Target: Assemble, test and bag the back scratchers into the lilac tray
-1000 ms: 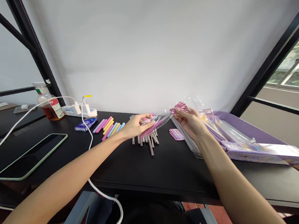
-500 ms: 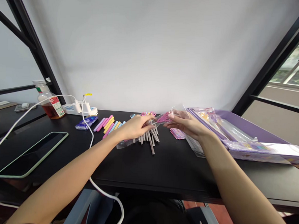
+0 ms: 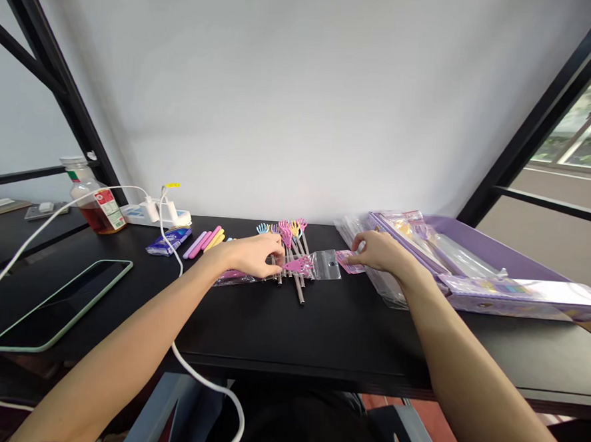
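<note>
My left hand (image 3: pixel 256 257) lies over a clear zip bag (image 3: pixel 325 265) and seems to pinch it, above a bundle of metal straws (image 3: pixel 292 281). The bag holds a pink claw-shaped piece (image 3: pixel 297 266) and stretches across the straws. The straws have small coloured claw-shaped tops (image 3: pixel 287 230) at the far end. My right hand (image 3: pixel 378 253) is apart from the bag, its fingertips on a small stack of pink cards (image 3: pixel 348 261). Whether those fingers grip the cards is hidden.
A purple tray (image 3: pixel 474 242) with packaged items stands at the right, with clear plastic (image 3: pixel 358 228) beside it. Pastel sticks (image 3: pixel 204 242), a blue packet (image 3: pixel 169 241), a phone (image 3: pixel 60 306), a power strip (image 3: pixel 155 216) and a bottle (image 3: pixel 96 205) lie left on the black table (image 3: pixel 318 336).
The bag has come down from mid-air and now lies flat across the straws. My right hand has let go of it and moved right to the pink cards.
</note>
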The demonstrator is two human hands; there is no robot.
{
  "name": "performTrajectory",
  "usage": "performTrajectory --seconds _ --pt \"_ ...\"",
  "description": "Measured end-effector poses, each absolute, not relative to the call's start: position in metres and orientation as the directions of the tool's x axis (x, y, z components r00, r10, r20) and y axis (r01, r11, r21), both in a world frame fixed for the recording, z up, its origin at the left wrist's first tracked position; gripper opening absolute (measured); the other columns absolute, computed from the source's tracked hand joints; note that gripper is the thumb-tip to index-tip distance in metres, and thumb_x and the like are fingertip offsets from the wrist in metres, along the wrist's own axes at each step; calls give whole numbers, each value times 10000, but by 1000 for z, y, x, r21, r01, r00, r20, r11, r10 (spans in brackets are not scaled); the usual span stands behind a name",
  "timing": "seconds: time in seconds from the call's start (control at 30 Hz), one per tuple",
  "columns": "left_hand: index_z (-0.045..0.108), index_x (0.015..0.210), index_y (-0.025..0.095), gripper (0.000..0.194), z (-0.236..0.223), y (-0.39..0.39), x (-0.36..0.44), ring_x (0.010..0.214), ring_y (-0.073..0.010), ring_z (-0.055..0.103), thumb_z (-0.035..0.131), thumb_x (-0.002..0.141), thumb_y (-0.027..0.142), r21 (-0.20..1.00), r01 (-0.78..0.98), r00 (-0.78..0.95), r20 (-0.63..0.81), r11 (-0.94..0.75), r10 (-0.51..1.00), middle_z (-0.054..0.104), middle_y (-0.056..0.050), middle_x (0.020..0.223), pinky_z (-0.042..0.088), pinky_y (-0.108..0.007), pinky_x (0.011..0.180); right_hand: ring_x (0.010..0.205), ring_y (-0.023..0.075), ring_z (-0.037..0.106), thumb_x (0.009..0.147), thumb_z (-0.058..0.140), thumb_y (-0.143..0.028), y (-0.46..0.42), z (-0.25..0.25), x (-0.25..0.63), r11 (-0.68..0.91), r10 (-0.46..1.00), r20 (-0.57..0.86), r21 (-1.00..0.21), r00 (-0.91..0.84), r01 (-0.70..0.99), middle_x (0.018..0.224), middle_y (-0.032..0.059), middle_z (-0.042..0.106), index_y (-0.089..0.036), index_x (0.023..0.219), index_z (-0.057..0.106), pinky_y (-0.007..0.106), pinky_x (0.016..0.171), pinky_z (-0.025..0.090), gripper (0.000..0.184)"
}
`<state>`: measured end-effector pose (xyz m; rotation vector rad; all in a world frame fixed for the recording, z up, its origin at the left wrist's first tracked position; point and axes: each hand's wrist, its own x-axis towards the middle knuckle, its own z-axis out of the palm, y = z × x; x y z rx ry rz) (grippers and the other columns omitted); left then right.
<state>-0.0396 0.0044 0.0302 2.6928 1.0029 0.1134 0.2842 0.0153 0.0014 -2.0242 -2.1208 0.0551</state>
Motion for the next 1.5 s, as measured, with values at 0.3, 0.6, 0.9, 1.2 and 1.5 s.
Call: performTrajectory --seconds 0.3,0.6,0.9,1.2,1.5 --pt "618 1218 235 299 13 -2 -19 1194 -259 541 513 984 390 274 456 783 328 -847 528 596 -92 1230 435 -405 1015 759 267 684 565 853 -391 11 8 278 49 990 141 -289 -8 956 726 49 715 -210 857 694 322 625 450 378" --pt "618 1163 220 220 0 -10 -1 1053 -213 582 490 1000 294 420 310 827 323 -853 460 602 -85 1127 484 -349 925 537 172 591 606 803 -400 1 21 273 72 991 135 -570 6 818 540 -6 652 -210 671 640 285 521 391 260" --pt "653 1229 243 406 -4 -6 3 978 -226 561 557 956 528 273 379 824 336 -884 457 550 -74 1066 477 -366 877 497 171 554 633 793 -455 -3 26 275 34 976 192 -602 103 798 493 3 617 -194 697 663 282 483 371 298" --pt "615 1350 284 471 -8 -3 3 961 -222 528 496 978 547 163 409 839 320 -898 440 499 -77 1067 468 -366 872 447 118 513 732 768 -549 -19 33 260 -12 974 -158 -753 -163 658 603 82 682 -180 648 659 236 391 318 395" --pt "576 1403 279 489 -9 -4 3 983 -224 517 467 995 527 146 426 837 313 -893 450 483 -81 1072 462 -374 905 444 115 457 758 726 -654 -19 32 266 -17 989 -109 -751 -98 660 453 -7 503 -178 766 682 250 429 325 477"
